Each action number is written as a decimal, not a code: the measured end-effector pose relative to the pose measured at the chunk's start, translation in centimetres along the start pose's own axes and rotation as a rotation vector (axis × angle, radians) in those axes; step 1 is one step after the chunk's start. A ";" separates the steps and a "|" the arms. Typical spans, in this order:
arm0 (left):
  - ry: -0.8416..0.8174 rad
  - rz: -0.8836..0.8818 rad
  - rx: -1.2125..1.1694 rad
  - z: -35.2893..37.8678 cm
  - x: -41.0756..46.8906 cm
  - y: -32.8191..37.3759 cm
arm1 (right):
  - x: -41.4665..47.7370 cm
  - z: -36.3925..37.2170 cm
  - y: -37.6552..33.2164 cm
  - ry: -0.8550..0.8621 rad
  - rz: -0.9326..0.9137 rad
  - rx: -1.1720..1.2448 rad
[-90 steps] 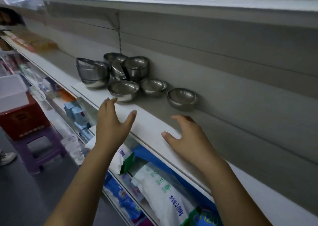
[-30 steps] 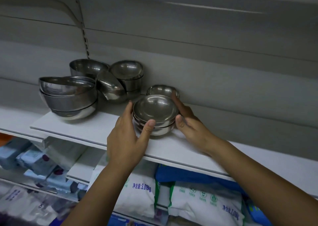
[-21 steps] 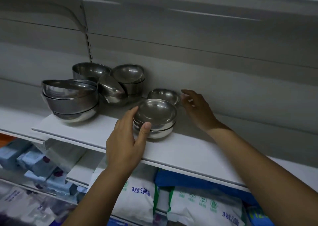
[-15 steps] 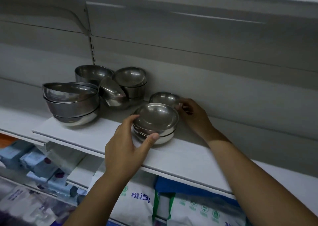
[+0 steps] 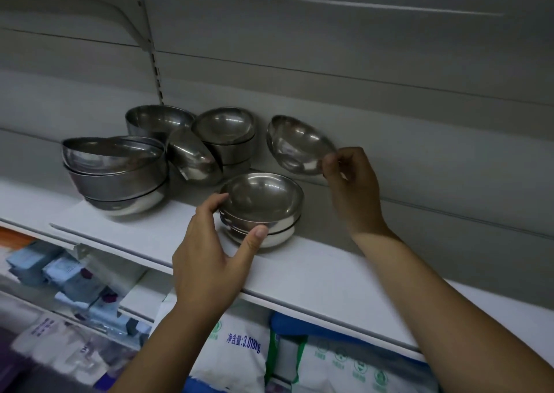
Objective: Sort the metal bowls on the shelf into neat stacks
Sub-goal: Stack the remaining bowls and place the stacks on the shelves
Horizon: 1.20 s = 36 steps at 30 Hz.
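- The metal bowls [image 5: 263, 201] are gleaming: smooth polished steel, mirroring bright highlights.
- The shelf [image 5: 314, 272] is showing a smooth, matt white finish.
- The back panel [image 5: 389, 63] is looking matt grey.
- The bags [image 5: 236, 350] below are shining like glossy plastic.

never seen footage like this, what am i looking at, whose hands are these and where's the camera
No machine here: a person works with bare hands, filmed by one camera worn on their head, facing a white shelf. The left hand holds a short stack of shiny metal bowls standing on it. The right hand pinches the rim of a single small metal bowl, tilted in the air beside that stack. Further left are stacks of larger metal bowls, one tipped bowl leaning among them.
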<state>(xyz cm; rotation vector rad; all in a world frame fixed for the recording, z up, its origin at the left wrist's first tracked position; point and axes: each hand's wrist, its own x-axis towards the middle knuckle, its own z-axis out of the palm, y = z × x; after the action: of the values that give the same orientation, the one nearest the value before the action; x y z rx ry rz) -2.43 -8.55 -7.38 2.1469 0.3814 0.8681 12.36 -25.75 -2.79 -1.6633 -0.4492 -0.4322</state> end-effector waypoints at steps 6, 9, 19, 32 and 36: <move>0.010 -0.021 -0.020 0.0 0.0 0.3 | -2.5 1.4 -2.1 -0.231 -0.046 0.125; -0.004 -0.054 -0.003 0.0 0.2 0.4 | -2.7 1.7 -1.8 -0.325 -0.029 0.049; -0.169 -0.088 0.053 -0.8 1.0 1.4 | -2.5 1.2 -1.1 -0.586 0.157 0.135; 0.168 0.058 0.501 -4.6 9.6 2.5 | -2.2 1.2 -0.5 -0.444 0.187 0.147; -0.011 0.074 0.659 -4.6 12.3 2.7 | -2.0 0.8 -0.4 -0.396 0.196 0.162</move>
<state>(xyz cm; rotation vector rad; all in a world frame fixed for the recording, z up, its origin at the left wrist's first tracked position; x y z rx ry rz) 3.22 -1.47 2.44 2.7794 0.6555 0.8466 10.46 -24.96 -3.63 -1.6165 -0.5891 0.0816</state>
